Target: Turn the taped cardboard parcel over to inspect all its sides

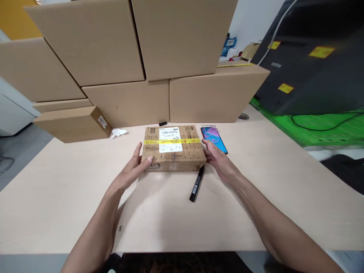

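Note:
A brown cardboard package [187,154] with a white label [170,146] and yellow tape across its top lies between my hands. My left hand [133,170] holds its left side, thumb on the top front corner. At the right side, my right hand [218,159] grips the package by its edge, with the fingertips partly hidden. A black marker [196,186] rests on the table in front of the package's right corner. Just behind my right hand lies a phone [216,140] with its screen lit.
Large cardboard boxes [127,102] are stacked along the back of the table [71,197]. A smaller box [68,123], a crumpled white tissue [118,132] and a black cap [163,123] sit before them. A dark machine [307,76] stands on green material at right.

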`<state>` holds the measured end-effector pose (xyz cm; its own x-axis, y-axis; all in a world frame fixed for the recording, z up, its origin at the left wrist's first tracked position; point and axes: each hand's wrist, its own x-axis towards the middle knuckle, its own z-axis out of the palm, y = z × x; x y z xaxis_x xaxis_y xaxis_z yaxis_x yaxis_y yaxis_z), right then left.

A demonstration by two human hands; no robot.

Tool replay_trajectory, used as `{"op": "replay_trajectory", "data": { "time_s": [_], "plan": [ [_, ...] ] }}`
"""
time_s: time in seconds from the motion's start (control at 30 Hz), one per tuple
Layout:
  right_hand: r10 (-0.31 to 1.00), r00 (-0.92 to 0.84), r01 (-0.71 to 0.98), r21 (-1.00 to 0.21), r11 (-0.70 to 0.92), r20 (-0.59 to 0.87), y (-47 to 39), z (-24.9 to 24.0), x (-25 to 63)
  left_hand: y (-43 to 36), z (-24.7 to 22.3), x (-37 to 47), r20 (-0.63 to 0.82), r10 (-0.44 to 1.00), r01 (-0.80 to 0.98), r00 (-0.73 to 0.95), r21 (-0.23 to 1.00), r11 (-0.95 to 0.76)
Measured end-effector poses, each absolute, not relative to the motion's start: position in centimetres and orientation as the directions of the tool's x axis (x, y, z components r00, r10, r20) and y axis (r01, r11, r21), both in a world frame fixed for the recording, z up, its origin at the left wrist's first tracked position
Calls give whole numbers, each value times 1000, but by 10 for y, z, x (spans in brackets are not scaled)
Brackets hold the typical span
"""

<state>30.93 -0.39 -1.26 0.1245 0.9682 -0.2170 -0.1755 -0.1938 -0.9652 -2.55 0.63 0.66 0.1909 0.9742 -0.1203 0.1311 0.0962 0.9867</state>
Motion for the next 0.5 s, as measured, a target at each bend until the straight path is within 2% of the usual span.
{"op": "replay_trajectory", "data": {
  "time_s": [0.1,0.27,0.4,0.5],
  "plan": [
    [993,95,-121,-991,-64,-76,-11,-8,310,0,18,-29,-12,967,138,254,990,-24],
    [956,209,-196,-949,246,205,-19,16,312,-4,30,-39,229,965,46,129,971,-237],
    [935,235,-284,-901,327,265,-19,24,313,-3,30,-41,379,921,20,94,924,-382],
    [936,237,-299,-898,323,258,-17,19,313,-4,29,-37,469,872,43,140,877,-478]
  ]
}}
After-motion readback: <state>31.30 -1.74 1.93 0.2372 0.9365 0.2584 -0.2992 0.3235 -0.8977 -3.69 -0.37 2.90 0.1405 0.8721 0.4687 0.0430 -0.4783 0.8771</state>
